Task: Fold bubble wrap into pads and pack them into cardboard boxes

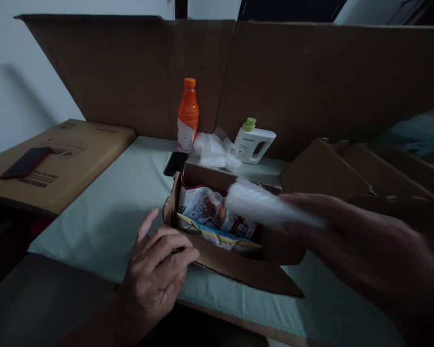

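Observation:
An open cardboard box (235, 262) stands in front of me with its front flap folded out. Inside lie printed plastic packets (204, 205), one with a yellow and blue edge. My left hand (159, 270) is at the box's front left corner, fingers bent on the flap and little finger raised; its thumb is hidden. My right hand (365, 241), blurred by motion, grips a whitish piece of bubble wrap (256, 202) over the right part of the box. More crumpled bubble wrap (215, 149) lies behind the box.
Behind the box stand an orange bottle (188, 113) and a white jug with a green cap (255, 142). A black phone (175, 164) lies beside them. At left, a dark red-edged object (27, 161) rests on a flat carton (87, 164). Cardboard panels (311, 82) rise behind; more boxes (321, 168) stand right.

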`<action>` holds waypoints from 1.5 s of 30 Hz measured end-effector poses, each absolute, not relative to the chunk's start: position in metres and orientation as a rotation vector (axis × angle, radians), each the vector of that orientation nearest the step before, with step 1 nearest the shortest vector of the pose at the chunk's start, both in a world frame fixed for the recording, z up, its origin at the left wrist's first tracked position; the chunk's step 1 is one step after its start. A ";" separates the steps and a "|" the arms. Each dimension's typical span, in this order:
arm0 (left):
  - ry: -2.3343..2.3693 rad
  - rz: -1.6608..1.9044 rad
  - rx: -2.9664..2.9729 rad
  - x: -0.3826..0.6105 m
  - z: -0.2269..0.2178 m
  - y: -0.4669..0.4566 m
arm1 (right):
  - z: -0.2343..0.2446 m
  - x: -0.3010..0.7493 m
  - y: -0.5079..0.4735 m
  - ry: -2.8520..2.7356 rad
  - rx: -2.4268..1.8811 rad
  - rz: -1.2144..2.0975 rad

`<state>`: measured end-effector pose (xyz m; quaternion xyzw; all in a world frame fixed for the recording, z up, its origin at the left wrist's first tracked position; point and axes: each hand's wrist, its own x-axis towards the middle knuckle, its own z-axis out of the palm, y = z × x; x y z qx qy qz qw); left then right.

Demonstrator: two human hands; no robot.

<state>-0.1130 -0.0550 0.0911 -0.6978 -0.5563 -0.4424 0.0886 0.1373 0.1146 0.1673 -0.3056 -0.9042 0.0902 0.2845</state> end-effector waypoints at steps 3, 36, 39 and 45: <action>-1.632 -1.335 -2.084 -0.114 0.089 -0.051 | 0.170 0.079 0.127 -2.705 -0.639 0.175; -2.382 -1.959 -1.591 -0.141 0.013 -0.051 | 0.084 0.194 0.090 -2.164 -1.359 0.827; -2.369 -2.167 -1.658 -0.136 -0.004 -0.039 | 0.031 0.163 0.073 -2.159 -1.307 0.879; -2.227 -2.389 -1.727 -0.115 0.012 0.003 | 0.035 0.120 0.097 -2.011 -1.177 0.915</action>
